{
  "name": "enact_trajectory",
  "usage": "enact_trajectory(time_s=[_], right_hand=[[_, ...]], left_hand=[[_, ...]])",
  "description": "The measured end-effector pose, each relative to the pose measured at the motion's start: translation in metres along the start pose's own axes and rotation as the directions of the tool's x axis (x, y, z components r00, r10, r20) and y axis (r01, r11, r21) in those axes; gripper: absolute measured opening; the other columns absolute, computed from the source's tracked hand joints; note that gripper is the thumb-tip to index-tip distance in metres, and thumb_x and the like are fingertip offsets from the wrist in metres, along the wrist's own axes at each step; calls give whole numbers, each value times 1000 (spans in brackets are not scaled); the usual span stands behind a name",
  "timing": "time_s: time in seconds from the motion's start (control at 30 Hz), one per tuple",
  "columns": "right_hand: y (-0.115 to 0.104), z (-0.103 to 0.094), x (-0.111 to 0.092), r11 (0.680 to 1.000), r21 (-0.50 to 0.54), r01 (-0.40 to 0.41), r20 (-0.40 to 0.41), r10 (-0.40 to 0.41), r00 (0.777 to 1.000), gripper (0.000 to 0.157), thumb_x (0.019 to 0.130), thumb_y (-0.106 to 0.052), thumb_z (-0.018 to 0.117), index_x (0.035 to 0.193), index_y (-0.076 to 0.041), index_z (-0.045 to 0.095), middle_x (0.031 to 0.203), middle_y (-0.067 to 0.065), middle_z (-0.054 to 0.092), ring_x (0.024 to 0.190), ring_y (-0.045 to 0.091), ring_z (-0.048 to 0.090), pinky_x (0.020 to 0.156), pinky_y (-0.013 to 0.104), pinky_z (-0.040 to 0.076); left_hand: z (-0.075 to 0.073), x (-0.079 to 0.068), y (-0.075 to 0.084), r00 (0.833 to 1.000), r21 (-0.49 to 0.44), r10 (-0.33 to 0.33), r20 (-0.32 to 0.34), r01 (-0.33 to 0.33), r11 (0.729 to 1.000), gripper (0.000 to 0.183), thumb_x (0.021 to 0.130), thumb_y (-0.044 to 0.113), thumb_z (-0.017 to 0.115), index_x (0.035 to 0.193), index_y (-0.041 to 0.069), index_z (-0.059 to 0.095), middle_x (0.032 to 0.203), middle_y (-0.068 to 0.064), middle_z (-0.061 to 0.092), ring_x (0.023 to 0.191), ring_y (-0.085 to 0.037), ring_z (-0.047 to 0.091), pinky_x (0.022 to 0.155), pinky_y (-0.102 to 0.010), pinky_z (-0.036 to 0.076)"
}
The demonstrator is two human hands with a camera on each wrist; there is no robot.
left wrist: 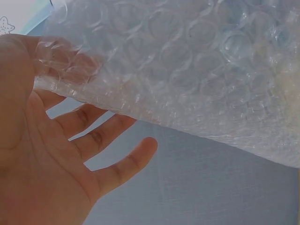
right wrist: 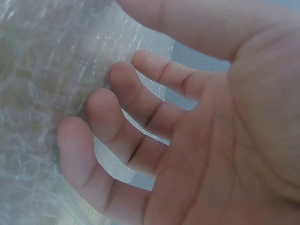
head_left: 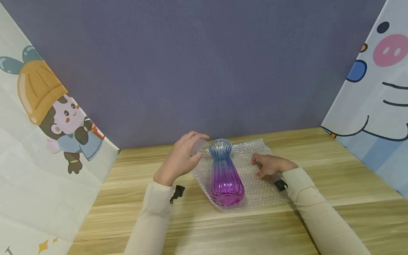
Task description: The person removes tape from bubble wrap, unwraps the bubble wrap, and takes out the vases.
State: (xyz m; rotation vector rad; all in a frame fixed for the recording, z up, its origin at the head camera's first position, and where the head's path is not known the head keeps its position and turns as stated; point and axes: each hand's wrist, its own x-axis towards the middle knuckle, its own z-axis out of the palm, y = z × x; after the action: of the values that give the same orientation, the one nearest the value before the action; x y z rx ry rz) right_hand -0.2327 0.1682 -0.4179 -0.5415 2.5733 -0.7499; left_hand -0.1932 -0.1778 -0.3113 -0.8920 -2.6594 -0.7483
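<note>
A ribbed glass vase, blue at the neck and purple at the base, lies on its side on a sheet of bubble wrap, mouth pointing away. Left of the mouth, my left hand has a raised edge of the wrap at its palm side. In the left wrist view, the raised bubble wrap covers the thumb and some fingertips, while the little finger sticks out below it. My right hand is over the sheet's right part; its bent fingers come right up to the wrap, thumb apart.
A wooden table carries everything. Behind it rises a plain grey-blue wall panel. Cartoon-printed panels flank it, a child figure on the left and a pig-nosed figure on the right.
</note>
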Motion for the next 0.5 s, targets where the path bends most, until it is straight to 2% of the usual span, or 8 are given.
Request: enact_trajectory(time_s=[0.13, 0.5], right_hand=[[1, 0, 1, 1000, 1, 2, 0, -2, 1000, 44, 87, -10, 80, 119, -4, 51, 86, 5, 50, 76, 17, 47, 66, 29, 41], [0, -1, -1, 1000, 13, -10, 5, 10, 1000, 43, 88, -11, 79, 120, -4, 50, 85, 4, 48, 74, 17, 45, 65, 29, 39]], left_hand=[[0, 0, -2, 1000, -1, -8, 3, 8, 1000, 52, 91, 6, 64, 140, 20, 60, 138, 0, 62, 125, -21, 56, 104, -46, 51], [1, 1, -4, 999, 17, -36, 12, 35, 999, 49, 92, 8, 65, 139, 20, 60, 137, 0, 62, 126, -21, 56, 109, -49, 49]])
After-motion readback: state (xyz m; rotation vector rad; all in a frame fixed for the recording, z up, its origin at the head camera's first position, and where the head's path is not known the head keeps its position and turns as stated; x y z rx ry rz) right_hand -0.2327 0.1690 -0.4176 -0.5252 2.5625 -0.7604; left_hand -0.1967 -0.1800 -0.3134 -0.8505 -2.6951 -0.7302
